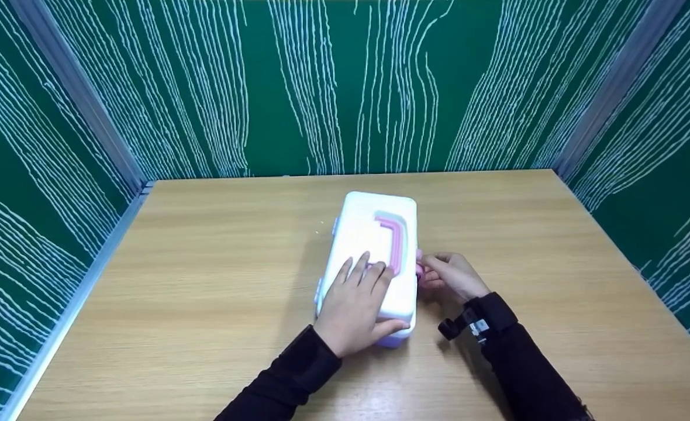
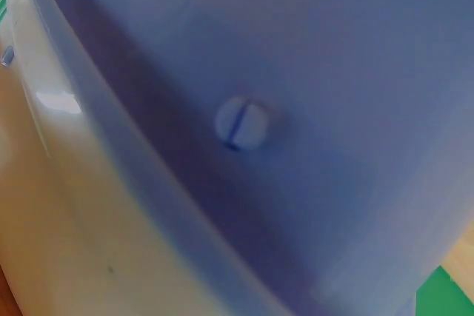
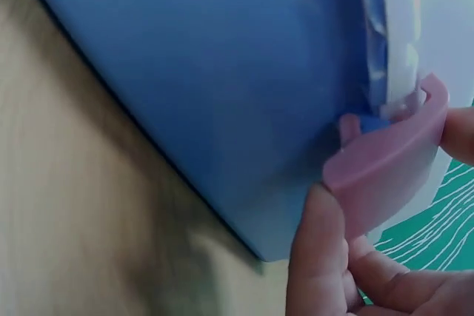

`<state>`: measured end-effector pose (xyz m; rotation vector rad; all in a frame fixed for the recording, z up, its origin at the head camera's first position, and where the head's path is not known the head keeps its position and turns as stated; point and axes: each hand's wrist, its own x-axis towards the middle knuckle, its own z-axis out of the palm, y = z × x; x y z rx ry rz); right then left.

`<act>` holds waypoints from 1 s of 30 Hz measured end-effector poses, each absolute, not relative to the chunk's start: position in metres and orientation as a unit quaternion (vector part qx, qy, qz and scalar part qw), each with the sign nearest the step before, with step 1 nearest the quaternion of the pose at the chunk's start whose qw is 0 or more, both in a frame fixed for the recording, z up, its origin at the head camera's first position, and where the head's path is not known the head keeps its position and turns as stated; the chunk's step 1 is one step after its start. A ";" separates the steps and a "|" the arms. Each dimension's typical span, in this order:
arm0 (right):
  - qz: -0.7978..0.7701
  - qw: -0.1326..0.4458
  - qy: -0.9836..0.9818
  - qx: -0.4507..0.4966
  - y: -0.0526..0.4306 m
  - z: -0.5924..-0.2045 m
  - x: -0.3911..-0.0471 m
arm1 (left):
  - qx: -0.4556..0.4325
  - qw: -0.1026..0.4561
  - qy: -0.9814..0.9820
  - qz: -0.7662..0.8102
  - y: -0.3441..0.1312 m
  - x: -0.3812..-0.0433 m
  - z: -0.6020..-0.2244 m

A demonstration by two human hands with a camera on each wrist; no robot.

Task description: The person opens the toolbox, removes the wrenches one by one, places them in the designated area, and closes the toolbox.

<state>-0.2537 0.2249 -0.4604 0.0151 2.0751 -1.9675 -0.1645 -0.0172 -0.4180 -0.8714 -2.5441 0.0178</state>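
A plastic storage box (image 1: 361, 234) with a white lid and bluish-purple body lies lengthwise on the table. A pink handle (image 1: 397, 245) sits in a recess of its lid. My left hand (image 1: 354, 307) rests on the lid's near part, fingers straight and spread, thumb along the near right edge. At the box's right side, my right hand (image 1: 453, 275) pinches a pink latch (image 3: 392, 160) between thumb and fingers. In the right wrist view the latch stands at the lid's rim, tilted off the blue side wall (image 3: 215, 94). The left wrist view shows only the box's purple wall (image 2: 333, 109) with round studs.
The box stands on a wooden table (image 1: 216, 263). Green panels with white wavy lines (image 1: 298, 88) rise behind the table and on both sides. Hinges (image 1: 318, 289) show along the box's left edge. A wrist camera (image 1: 451, 328) sticks out from the right sleeve.
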 end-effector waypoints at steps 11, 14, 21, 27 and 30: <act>-0.670 0.152 0.726 -0.002 0.228 -0.427 -0.245 | -0.315 0.241 -0.918 0.008 -0.017 -0.167 -0.420; -0.675 0.157 0.721 -0.020 0.232 -0.426 -0.245 | -0.314 0.232 -0.921 0.008 -0.016 -0.167 -0.420; -0.657 0.129 0.741 -0.048 0.238 -0.427 -0.245 | -0.312 0.215 -0.925 0.014 -0.016 -0.166 -0.419; -0.551 0.090 0.823 -0.100 0.245 -0.429 -0.245 | -0.311 0.214 -0.926 0.013 -0.016 -0.165 -0.419; -0.486 0.067 0.861 -0.137 0.247 -0.432 -0.245 | -0.312 0.216 -0.925 0.013 -0.016 -0.165 -0.419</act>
